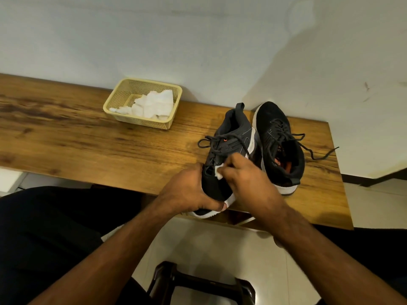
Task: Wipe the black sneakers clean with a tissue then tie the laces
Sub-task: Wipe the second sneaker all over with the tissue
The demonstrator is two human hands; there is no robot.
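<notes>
Two black sneakers with white soles lie on the wooden table (88, 137). The nearer sneaker (233, 137) has its toe over the table's front edge, and my left hand (187, 192) grips that toe from the left. My right hand (246, 179) presses a small white tissue (219, 172) against the top of the toe, fingers curled round it. The second sneaker (279, 146) lies just to the right, toe pointing away, with its dark laces (312, 148) loose on the table.
A beige plastic basket (119, 100) with crumpled white tissues (154, 104) stands at the back of the table by the white wall. A dark stool (198, 282) is on the tiled floor below my arms. My dark-clothed legs flank it.
</notes>
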